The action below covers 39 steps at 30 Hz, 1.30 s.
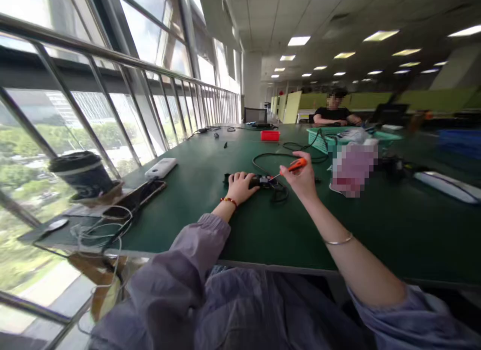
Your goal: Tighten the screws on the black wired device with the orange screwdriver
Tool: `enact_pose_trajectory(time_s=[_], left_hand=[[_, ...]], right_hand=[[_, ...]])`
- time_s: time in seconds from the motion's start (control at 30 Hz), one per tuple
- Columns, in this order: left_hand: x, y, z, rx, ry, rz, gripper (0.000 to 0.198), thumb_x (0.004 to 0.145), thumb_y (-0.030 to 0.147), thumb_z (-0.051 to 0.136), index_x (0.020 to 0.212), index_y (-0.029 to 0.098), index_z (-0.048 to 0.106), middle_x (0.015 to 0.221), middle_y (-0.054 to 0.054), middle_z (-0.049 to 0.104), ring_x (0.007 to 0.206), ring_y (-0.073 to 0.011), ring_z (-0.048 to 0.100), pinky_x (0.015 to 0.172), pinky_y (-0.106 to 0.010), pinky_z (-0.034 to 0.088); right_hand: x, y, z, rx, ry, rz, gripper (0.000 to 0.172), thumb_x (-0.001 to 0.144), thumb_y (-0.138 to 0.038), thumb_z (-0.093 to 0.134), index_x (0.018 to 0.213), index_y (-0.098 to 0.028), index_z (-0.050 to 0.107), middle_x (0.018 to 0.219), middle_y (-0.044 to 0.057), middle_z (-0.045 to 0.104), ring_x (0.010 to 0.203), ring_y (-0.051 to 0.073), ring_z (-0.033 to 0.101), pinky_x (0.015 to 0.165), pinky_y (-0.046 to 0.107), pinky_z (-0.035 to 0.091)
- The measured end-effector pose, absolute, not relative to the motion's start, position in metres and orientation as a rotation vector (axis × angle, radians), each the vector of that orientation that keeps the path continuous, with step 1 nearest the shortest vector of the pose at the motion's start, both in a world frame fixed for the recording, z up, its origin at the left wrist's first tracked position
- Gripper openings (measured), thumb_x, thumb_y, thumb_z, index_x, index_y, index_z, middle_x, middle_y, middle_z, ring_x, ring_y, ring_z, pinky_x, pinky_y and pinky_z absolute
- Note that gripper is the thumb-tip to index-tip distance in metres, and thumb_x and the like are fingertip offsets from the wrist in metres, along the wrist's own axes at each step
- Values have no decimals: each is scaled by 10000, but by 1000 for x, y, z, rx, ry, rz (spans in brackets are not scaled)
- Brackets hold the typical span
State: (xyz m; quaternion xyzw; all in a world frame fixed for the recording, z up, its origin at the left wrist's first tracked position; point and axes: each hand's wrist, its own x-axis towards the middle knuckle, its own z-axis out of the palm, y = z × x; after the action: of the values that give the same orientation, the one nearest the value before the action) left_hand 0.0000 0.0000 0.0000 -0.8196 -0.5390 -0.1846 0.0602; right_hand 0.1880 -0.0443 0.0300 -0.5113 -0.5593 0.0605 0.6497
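Head view showed the L hand (240, 185) laid palm-down over one end of a small black device (262, 180), fingers curled on it, pinning it to the green table (210, 224). The device sat approx. mid-table, straight ahead of the person. The R hand (300, 178) pinched an orange-handled screwdriver (296, 165) betw. thumb & fingers, w/ the tip slanted down-left onto the device, just beside the L fingertips. A black cable (263, 156) looped away from the device twd a green basket (319, 137).

Step in hand, as I judged it: working a screw on the device. Whether the tip sat in a screw head was too small to tell. A next move would call for a firm L-hand hold, the shaft lined up w/ the screw, and steady downward pressure thru the twist so the bit couldn't skid twd the L fingers.

A cup (83, 174), phone (145, 194) & white power bank (161, 167) lay at left by the window. A red box (270, 135) sat farther off, and another person (334, 114) sat at the far end, well apart.
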Motion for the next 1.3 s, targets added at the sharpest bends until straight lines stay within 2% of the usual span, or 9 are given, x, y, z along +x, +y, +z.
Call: enact_pose_trajectory(time_s=[0.07, 0.17, 0.33, 0.53, 0.7, 0.87, 0.97, 1.13, 1.3], left_hand=[[0, 0, -1, -2476, -1636, -557, 490, 850, 498, 510, 1283, 268, 499, 1220, -87, 528, 1189, -288, 391, 1030, -450, 233], [0, 0, -2, -2472, -1639, -563, 482, 849, 493, 514, 1277, 273, 502, 1219, -85, 529, 1184, -286, 393, 1027, -446, 235], [0, 0, -2, -2474, -1631, -587, 471, 845, 499, 515, 1263, 282, 508, 1215, -81, 530, 1177, -287, 392, 1025, -448, 231], [0, 1, -2, -2481, -1623, -608, 473, 846, 509, 507, 1258, 276, 512, 1197, -84, 533, 1171, -284, 393, 1027, -449, 219], [0, 0, -1, -2488, -1636, -631, 437, 870, 513, 465, 1239, 288, 530, 1181, -74, 540, 1172, -278, 393, 1038, -449, 207], [0, 0, 0, -2481, -1641, -636, 440, 859, 505, 495, 1232, 276, 541, 1184, -77, 539, 1167, -282, 397, 1038, -449, 215], [0, 1, -1, -2484, -1646, -647, 437, 851, 504, 511, 1224, 279, 546, 1173, -75, 540, 1158, -279, 405, 1033, -443, 226], [-1, 3, -2, -2495, -1638, -695, 422, 832, 491, 552, 1195, 276, 565, 1166, -74, 548, 1153, -276, 422, 1038, -443, 223], [-1, 5, -2, -2535, -1641, -740, 403, 826, 462, 577, 1178, 267, 556, 1200, -63, 561, 1187, -267, 410, 1053, -449, 202]], right_hand=[[190, -46, 32, -1207, -1278, 79, 297, 683, -462, 625, 836, -210, 590, 649, -20, 552, 594, 153, 514, 612, 275, 413], [190, -48, 33, -1191, -1304, 54, 200, 711, -400, 589, 771, -208, 588, 665, -9, 559, 603, 146, 507, 626, 276, 410], [187, -49, 32, -1085, -1322, 149, 495, 629, -304, 642, 1093, -221, 493, 761, -33, 552, 573, 123, 501, 579, 262, 419], [189, -50, 34, -1190, -1306, 142, 193, 703, -388, 591, 753, -206, 554, 664, -8, 555, 612, 150, 522, 631, 288, 417], [188, -49, 34, -1078, -1318, 175, 406, 626, -312, 647, 988, -218, 488, 779, -16, 554, 575, 125, 501, 564, 262, 421], [188, -53, 36, -1209, -1345, 126, 206, 712, -412, 590, 711, -211, 545, 639, -3, 542, 606, 156, 514, 613, 288, 405], [188, -53, 36, -1145, -1380, 135, 137, 680, -316, 594, 754, -212, 543, 676, -9, 553, 584, 143, 509, 605, 281, 407], [186, -52, 34, -1091, -1363, 179, 276, 637, -282, 609, 890, -225, 514, 688, -32, 535, 539, 133, 492, 555, 265, 408], [186, -56, 37, -1214, -1417, 83, 127, 709, -342, 557, 681, -218, 548, 634, -4, 577, 603, 159, 530, 617, 277, 397]])
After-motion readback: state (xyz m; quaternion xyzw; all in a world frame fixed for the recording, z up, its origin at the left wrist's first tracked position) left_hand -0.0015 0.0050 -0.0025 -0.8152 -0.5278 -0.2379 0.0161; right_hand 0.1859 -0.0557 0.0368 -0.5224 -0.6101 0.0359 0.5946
